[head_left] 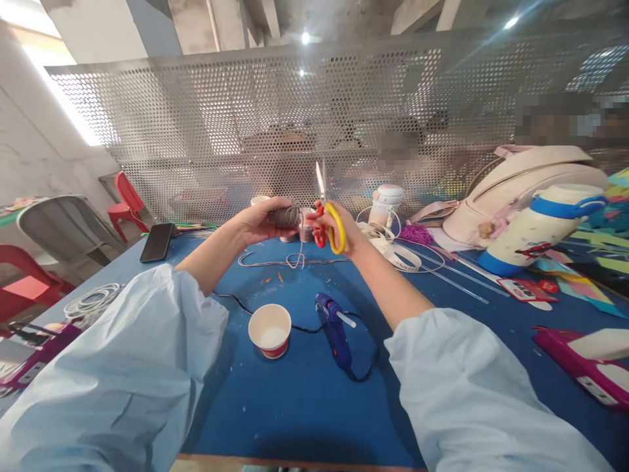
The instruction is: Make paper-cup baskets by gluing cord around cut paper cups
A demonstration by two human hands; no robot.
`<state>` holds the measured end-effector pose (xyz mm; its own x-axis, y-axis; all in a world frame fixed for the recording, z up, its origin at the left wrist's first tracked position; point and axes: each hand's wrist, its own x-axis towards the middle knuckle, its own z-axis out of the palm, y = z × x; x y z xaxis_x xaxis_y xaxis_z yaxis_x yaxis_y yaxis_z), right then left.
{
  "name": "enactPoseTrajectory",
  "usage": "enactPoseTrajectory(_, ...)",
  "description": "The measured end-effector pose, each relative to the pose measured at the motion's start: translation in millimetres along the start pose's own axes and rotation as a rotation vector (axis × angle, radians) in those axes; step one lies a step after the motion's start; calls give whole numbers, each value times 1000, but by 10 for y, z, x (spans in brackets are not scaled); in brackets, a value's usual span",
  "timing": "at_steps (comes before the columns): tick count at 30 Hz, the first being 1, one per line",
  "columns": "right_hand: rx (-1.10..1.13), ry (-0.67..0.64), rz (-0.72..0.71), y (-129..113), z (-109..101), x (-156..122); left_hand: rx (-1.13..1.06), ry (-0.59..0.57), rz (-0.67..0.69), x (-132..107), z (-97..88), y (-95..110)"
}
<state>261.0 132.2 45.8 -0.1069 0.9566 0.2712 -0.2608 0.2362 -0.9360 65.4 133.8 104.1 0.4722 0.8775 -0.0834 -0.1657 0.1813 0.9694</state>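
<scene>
Raised over the far half of the table, my left hand (pixel 268 221) is closed around a ball of grey yarn (pixel 285 216). A strand of that yarn (pixel 296 261) hangs down and trails across the tabletop. My right hand (pixel 344 226) grips scissors (pixel 335 229) with red and yellow handles, their blades pointing up and slightly apart. Between the hands, a small pinkish container (pixel 308 231) is partly hidden. Nearer to me stands a paper cup (pixel 270 330), upright, with a red band low on its side. Right of the cup lies a blue glue gun (pixel 338 334) with a glue stick in its back.
A perforated metal screen (pixel 196 131) borders the blue table (pixel 295 419). On the right are a white bottle (pixel 386 204), purple strands (pixel 417 235), a pink backpack (pixel 491 190), a cream flask (pixel 538 229) and a magenta box (pixel 584 367). A phone (pixel 157 242) lies left.
</scene>
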Motion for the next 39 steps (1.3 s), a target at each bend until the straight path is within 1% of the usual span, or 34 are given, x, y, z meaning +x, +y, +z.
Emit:
enactPoseTrajectory(2,2,-91,20,30,158,10,-13,-75,-10,3,51,25)
enactPoseTrajectory(3,-8,-137,36,36,209,2,-7,-93,-4,4,46,38)
enactPoseTrajectory(5,-44,-208,67,22,237,-31,21,-63,29,2,-28,60)
enactPoseTrajectory(7,-96,-233,85,-27,166,-65,42,12,59,-4,-162,68)
enactPoseTrajectory(9,-162,-213,96,-109,23,-86,53,71,66,-15,-311,51)
enactPoseTrajectory(12,-289,-149,119,-269,-246,-86,56,107,56,-26,-487,-24)
enactPoseTrajectory(16,-455,-29,89,-449,-541,-56,47,113,13,-13,-609,-184)
enactPoseTrajectory(19,-586,62,43,-490,-665,-25,-6,108,-27,5,-670,-310)
enactPoseTrajectory(24,-855,160,-49,-480,-726,20,-137,139,-60,16,-800,-498)
enactPoseTrajectory(28,-1068,196,-122,-586,-709,36,-199,246,-57,-11,-946,-579)
enactPoseTrajectory(33,-1221,213,-188,-761,-684,62,-240,385,-18,-106,-1125,-570)
enactPoseTrajectory(36,-1259,213,-180,-755,-668,61,-232,442,8,-149,-1204,-598)
enactPoseTrajectory(39,-1292,152,-94,-624,-671,37,-196,498,39,-154,-1268,-684)
